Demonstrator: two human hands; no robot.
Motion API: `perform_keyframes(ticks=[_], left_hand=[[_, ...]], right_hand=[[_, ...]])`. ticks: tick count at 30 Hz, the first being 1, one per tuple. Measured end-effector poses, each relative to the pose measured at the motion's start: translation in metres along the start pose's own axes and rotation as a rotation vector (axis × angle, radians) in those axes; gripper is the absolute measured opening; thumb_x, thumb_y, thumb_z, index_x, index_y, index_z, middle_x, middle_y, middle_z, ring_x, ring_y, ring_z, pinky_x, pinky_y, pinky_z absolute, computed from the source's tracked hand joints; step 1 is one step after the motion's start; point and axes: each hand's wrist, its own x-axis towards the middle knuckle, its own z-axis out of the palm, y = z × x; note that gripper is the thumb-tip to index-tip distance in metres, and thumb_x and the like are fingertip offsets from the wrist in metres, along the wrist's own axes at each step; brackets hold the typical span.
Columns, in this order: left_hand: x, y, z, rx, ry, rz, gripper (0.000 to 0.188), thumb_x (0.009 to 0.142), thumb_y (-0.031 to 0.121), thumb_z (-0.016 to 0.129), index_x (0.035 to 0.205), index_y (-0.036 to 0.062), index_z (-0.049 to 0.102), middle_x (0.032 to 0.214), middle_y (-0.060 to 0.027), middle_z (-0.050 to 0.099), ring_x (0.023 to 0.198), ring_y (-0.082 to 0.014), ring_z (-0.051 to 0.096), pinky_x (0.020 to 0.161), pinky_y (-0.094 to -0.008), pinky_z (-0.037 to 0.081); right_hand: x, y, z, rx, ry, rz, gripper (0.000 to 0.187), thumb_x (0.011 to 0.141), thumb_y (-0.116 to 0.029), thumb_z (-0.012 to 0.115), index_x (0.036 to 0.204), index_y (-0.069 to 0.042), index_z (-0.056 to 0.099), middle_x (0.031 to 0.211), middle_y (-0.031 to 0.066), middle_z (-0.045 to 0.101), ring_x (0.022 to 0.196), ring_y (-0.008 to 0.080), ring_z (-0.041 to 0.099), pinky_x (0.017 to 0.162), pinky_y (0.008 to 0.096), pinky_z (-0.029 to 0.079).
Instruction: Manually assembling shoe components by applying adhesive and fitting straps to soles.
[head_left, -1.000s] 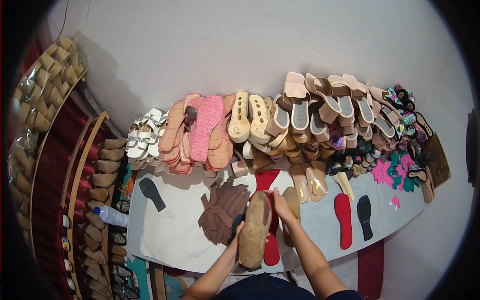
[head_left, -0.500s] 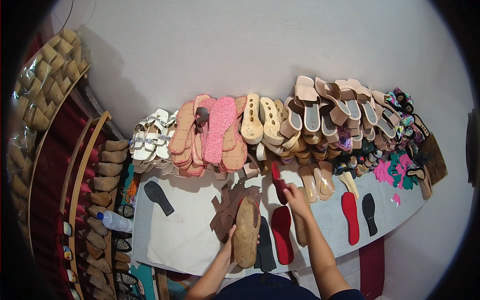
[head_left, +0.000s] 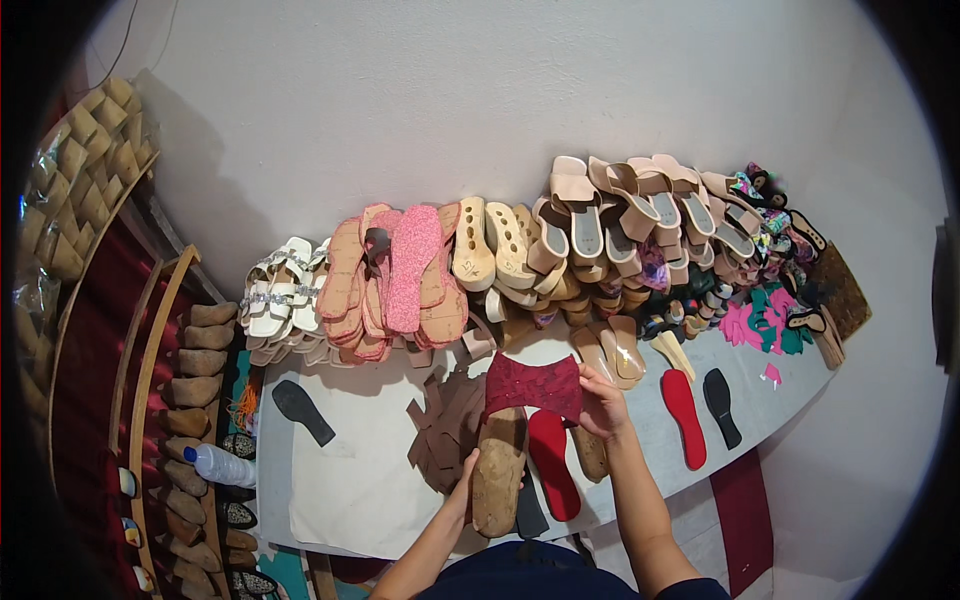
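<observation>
My left hand is wrapped around a worn brown shoe last, held upright with its sole side toward me. Between the fingers and thumb of my right hand is a dark red patterned shoe upper, spread out across the top end of the last. Beneath these lie a red insole, a second last partly covered by my right hand, and a dark sole mostly hidden behind the held last. Brown strap pieces are heaped just beyond my left hand.
Along the wall are piled pink insoles, white sandals and beige heeled sandals. Another red insole and a black sole lie at right. At left stand a water bottle and a rack of lasts.
The dark red upper has come from the table's middle toward me and left, unfolding over the last's end. My right hand moved nearer with it; my left still grips the last. The view shifted slightly.
</observation>
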Motion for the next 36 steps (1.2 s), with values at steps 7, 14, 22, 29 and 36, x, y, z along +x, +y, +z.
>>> perform_keyframes(ticks=[7,14,22,29,36], left_hand=[[0.003,-0.018,-0.013,0.092,0.075,0.061,0.07,0.082,0.059,0.031,0.129,0.007,0.028,0.116,-0.0146,0.045,0.101,-0.0236,0.05,0.084,-0.0346,0.041],[0.0,-0.026,-0.015,0.078,0.084,0.105,0.067,0.086,0.049,0.037,0.137,0.0132,0.011,0.136,-0.0104,0.024,0.123,-0.0194,0.028,0.099,-0.033,0.025],[-0.001,-0.037,-0.005,0.167,0.155,0.121,0.072,0.086,0.045,0.038,0.136,0.0046,0.007,0.138,-0.0136,0.019,0.125,-0.0201,0.023,0.101,-0.0298,0.021],[-0.006,-0.054,0.003,0.275,0.231,0.235,0.072,0.086,0.039,0.042,0.136,0.0012,0.007,0.136,-0.0153,0.023,0.124,-0.0198,0.024,0.1,-0.0287,0.021],[-0.017,-0.053,0.02,0.222,0.181,0.241,0.057,0.088,0.032,0.041,0.132,0.001,0.02,0.13,-0.0113,0.031,0.117,-0.0188,0.032,0.098,-0.0288,0.024]], right_hand=[[-0.009,0.026,-0.007,-0.21,0.121,0.109,0.018,0.085,-0.014,0.046,0.099,-0.003,0.048,0.096,0.0082,0.057,0.088,0.017,0.055,0.081,0.0315,0.043],[-0.031,0.05,-0.023,-0.248,0.227,0.116,0.02,0.09,-0.013,0.039,0.105,-0.001,0.044,0.104,0.0084,0.052,0.097,0.0164,0.05,0.088,0.0305,0.038],[-0.047,0.068,-0.022,-0.278,0.342,0.169,0.023,0.091,-0.015,0.038,0.108,-0.001,0.046,0.103,0.0075,0.054,0.095,0.0148,0.052,0.086,0.0277,0.04],[-0.068,0.091,-0.017,-0.719,0.496,-0.006,0.028,0.092,-0.015,0.033,0.113,0.0,0.044,0.105,0.0078,0.052,0.096,0.0124,0.05,0.086,0.0247,0.038],[-0.074,0.099,-0.003,-1.028,0.602,-0.13,0.036,0.094,-0.023,0.03,0.113,0.004,0.045,0.104,0.0122,0.052,0.098,0.0165,0.048,0.088,0.027,0.035]])
